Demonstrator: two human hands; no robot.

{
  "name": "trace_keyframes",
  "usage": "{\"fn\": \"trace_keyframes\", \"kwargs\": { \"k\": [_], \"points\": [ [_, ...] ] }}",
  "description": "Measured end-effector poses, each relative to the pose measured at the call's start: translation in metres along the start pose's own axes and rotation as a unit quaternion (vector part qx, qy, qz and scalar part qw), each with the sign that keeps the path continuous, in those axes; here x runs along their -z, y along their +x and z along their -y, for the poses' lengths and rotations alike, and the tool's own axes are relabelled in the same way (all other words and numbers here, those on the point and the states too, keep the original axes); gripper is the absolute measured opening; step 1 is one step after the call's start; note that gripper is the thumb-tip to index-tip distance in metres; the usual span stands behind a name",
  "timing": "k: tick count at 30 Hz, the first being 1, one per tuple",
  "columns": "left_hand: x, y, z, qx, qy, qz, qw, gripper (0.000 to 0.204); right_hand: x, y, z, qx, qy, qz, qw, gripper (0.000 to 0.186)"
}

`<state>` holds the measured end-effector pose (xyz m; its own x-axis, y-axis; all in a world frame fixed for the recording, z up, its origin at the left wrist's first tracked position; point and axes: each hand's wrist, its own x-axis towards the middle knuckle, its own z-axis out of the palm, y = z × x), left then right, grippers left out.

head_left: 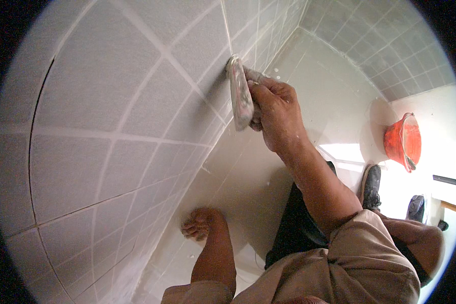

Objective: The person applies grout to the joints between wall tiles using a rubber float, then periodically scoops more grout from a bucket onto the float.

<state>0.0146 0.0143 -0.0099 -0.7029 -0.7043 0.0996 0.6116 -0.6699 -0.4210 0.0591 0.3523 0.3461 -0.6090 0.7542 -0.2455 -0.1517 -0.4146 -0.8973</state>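
My right hand [280, 114] is closed around a flat scraper [242, 101] smeared with pale, grout-like paste. The scraper's far end touches the grey tiled wall [76, 101], close to a thin vertical joint. Pale smears also coat the fingers of this hand. Lower down, my left hand [202, 223] hangs near the foot of the wall, its fingers curled and whitish. Whether anything lies inside those curled fingers is hidden.
An orange-red bucket [403, 142] with a wire handle stands on the floor at the right. A dark shoe [372, 182] is planted nearer. Another dark object [416, 207] lies beyond it. Tiled walls meet at the far corner, above a pale, dusty floor [319, 91].
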Motion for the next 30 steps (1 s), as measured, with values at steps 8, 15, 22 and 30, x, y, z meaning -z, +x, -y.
{"fn": "trace_keyframes", "kwargs": {
  "k": [8, 15, 22, 30],
  "points": [
    [0.022, 0.027, -0.035, -0.131, -0.31, -0.158, 0.928, 0.056, -0.031, -0.012, 0.027, 0.069, -0.026, 0.005, 0.997, 0.025],
    [-0.008, -0.005, 0.009, -0.217, -0.034, -0.145, 0.965, 0.053, -0.033, -0.012, 0.049, 0.128, -0.036, -0.011, 0.991, 0.023],
    [0.014, 0.022, -0.024, -0.165, 0.132, -0.142, 0.967, 0.053, -0.047, -0.016, 0.073, 0.212, -0.062, -0.012, 0.975, 0.023],
    [0.013, -0.003, -0.028, -0.066, -0.223, -0.09, 0.968, 0.059, -0.054, -0.027, 0.089, 0.315, -0.115, -0.005, 0.942, 0.023]
  ]
}}
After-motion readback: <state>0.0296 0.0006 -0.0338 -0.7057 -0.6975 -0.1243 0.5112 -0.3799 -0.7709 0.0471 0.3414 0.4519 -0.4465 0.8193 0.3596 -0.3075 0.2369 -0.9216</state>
